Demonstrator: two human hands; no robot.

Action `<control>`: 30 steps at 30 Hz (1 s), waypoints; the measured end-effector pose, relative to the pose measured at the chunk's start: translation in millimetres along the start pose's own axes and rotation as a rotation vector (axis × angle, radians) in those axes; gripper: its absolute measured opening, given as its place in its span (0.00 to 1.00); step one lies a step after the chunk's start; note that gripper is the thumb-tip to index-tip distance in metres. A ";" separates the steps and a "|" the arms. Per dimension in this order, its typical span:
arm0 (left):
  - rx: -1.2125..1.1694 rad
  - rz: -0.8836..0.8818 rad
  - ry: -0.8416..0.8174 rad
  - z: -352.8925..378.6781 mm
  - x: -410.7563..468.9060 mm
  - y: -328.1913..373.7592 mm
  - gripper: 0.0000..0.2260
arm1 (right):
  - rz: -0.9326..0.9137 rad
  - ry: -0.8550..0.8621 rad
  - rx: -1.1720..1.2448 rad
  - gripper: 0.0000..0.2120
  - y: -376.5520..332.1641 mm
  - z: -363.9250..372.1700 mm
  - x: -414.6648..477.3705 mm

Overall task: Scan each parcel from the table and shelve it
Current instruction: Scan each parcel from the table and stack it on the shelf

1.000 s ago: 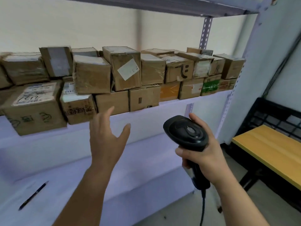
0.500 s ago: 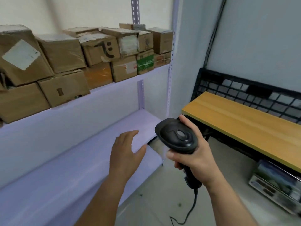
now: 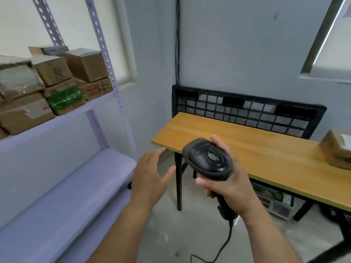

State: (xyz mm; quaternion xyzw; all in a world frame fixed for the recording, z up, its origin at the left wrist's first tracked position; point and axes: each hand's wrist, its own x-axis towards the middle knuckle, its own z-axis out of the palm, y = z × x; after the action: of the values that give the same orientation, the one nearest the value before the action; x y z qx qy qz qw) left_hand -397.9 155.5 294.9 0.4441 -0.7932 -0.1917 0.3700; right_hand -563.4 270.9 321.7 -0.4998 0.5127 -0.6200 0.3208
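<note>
My right hand point(image 3: 228, 184) grips a black corded barcode scanner point(image 3: 208, 162) by its handle, head pointing up, in front of the wooden table point(image 3: 266, 149). My left hand point(image 3: 150, 177) hovers empty with fingers spread, just left of the table's near corner. One brown cardboard parcel point(image 3: 338, 150) with a white label sits on the table at the far right edge of view. Several cardboard parcels point(image 3: 57, 80) are stacked on the upper shelf point(image 3: 79, 112) of the lilac rack at left.
The rack's lower shelf point(image 3: 66, 202) is bare. A black wire grid panel point(image 3: 247, 112) leans against the wall behind the table. Boxes or a crate point(image 3: 273, 202) lie under the table. The scanner cable point(image 3: 224, 247) trails down to the grey floor.
The view has swung right, away from the shelf and toward the table. My left hand dropped from the shelved parcels and now hovers near the table corner. A parcel on the table came into view.
</note>
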 end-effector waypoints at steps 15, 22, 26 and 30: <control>-0.073 0.232 -0.246 177.5 39.2 130.6 0.26 | 0.050 0.328 -0.111 0.45 10.9 -192.6 -26.0; -0.162 0.332 -0.420 256.0 49.7 187.9 0.25 | 0.080 0.529 -0.162 0.42 15.4 -266.1 -45.7; -0.191 0.395 -0.496 306.4 67.2 221.3 0.26 | 0.111 0.658 -0.205 0.42 20.3 -311.4 -44.1; -0.222 0.417 -0.561 357.3 93.0 253.8 0.26 | 0.144 0.772 -0.255 0.42 26.0 -359.3 -31.6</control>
State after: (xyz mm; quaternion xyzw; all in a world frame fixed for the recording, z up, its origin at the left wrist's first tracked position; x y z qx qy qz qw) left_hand -842.2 203.1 261.0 0.1598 -0.9117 -0.3115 0.2151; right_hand -897.9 405.9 296.8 -0.2290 0.7019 -0.6693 0.0829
